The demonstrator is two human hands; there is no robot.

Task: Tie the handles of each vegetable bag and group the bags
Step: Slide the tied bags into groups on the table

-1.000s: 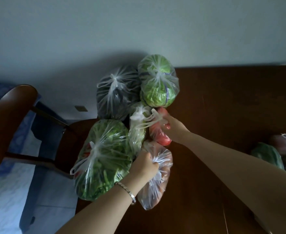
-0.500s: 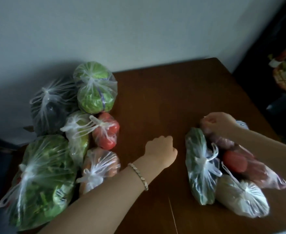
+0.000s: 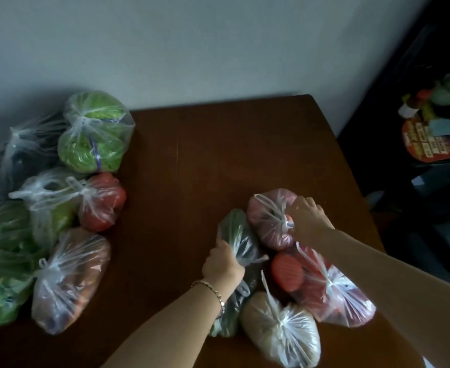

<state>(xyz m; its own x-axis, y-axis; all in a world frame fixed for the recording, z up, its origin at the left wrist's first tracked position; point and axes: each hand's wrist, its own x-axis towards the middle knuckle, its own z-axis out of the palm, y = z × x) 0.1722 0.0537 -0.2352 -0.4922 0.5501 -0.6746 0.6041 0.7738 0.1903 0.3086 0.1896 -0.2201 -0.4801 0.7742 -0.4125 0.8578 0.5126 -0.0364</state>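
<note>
Bags of vegetables lay in two clusters on the brown desk, which stood against a pale wall. At your left, six knotted bags sat packed together by the desk's edge: a cabbage bag farthest from you, a dark bag just beside it, a tomato bag touching a light green bag, then a large leafy bag and an orange-brown bag nearest you. Well apart, at your right, four more bags lay touching one another. Your left hand, a bracelet on its wrist, gripped the dark green bag, fingers curled round a bunch of its plastic near the middle. Your right hand lay on the reddish-purple bag at the far end of that cluster, thumb and fingers closed on the gathered plastic at its knot. Between your forearms lay a red bag, handles tied, and nearest you a beige bag, also tied.
</note>
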